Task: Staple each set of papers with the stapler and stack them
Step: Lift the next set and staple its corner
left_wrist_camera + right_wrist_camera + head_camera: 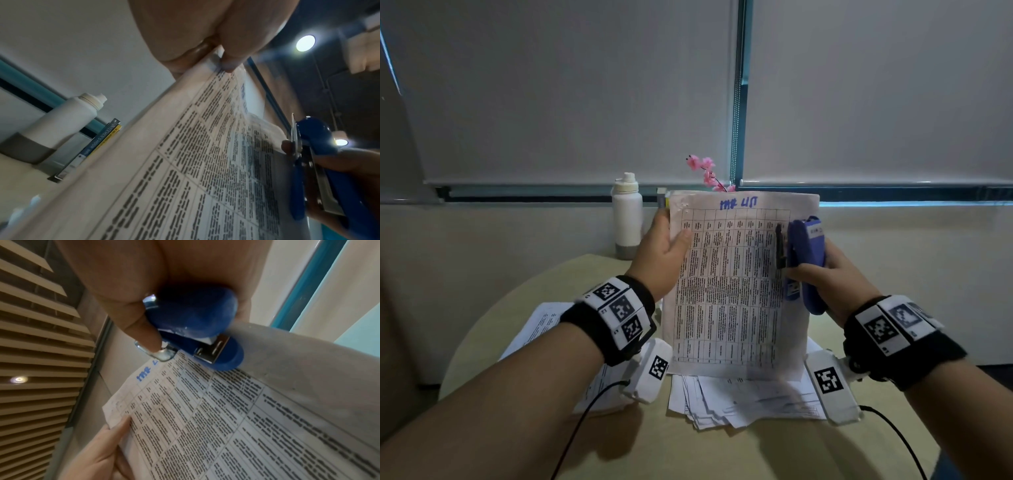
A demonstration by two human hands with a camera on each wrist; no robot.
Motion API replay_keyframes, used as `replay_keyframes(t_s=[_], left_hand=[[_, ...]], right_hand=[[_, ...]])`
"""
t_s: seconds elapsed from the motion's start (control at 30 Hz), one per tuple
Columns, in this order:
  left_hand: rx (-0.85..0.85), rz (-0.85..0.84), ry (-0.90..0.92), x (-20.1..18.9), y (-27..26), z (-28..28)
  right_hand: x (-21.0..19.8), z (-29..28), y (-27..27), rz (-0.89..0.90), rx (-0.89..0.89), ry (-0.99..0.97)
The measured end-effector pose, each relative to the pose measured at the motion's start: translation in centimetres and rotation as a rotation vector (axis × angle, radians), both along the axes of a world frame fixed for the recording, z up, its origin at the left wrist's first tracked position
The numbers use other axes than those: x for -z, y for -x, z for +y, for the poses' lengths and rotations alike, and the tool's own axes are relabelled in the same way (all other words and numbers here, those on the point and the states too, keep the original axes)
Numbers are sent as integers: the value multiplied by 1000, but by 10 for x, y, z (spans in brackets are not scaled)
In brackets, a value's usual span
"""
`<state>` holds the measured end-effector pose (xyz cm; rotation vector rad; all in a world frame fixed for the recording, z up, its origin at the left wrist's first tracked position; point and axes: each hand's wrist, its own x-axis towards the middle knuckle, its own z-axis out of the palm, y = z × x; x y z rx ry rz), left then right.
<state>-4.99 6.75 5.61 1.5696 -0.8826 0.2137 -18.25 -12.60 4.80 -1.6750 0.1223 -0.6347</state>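
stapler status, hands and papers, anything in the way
Left hand grips the paper set upright by its left edge. Right hand grips the blue stapler at its right edge. Nothing in the way.

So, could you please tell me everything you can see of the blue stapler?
The stapler is a small one with a glossy blue plastic body, a silvery metal staple channel and anvil plate, and a pale label near its nose. The right hand grips it upright, nose up, at the right edge of the held-up papers. Its jaws are parted.
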Motion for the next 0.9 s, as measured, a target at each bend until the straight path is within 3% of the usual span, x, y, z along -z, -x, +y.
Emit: replay_keyframes(t_s=[0.23,0.43,0.6,0.77,0.83,0.9], left_hand=[[-51,31,-48,-1,-5,5],[3,36,-121,-35,-3,17],[72,128,-464,-36,-13,17],[114,92,-816,14,-25,-4],[113,43,-927,33,-28,-14],[95,-23,-1023,47,-30,-22]], right_hand=[[-2,1,3,50,78,92],[-24,-8,16,147,117,148],[-22,-21,23,357,74,93],[18,-33,19,684,96,114],[34,-38,15,832,122,212],[42,-44,7,972,136,444]])
